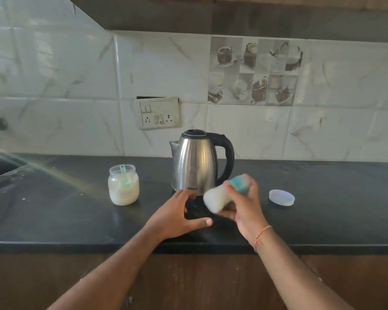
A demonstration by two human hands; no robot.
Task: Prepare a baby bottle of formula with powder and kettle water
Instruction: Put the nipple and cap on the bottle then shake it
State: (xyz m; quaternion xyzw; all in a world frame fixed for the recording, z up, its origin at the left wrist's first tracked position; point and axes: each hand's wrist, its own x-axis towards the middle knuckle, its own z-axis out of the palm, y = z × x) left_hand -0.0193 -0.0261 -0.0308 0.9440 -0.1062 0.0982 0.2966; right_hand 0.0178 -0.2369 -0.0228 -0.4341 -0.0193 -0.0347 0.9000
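While the baby bottle [225, 193] is blurred and tilted in the right hand [244, 206], right of frame centre, its milky fill suggests real weight and a smooth, slippery plastic wall; the fingers wrapped round the body below the teal collar look the safest hold. Left hand [177, 214] is spread wide and empty, low over the black worktop [54, 220]. Counted: one bottle, one steel kettle [196, 161] behind the hands, one open powder jar [123, 185] with a green scoop [125, 177] at centre left, one loose lid [281, 197] at right.
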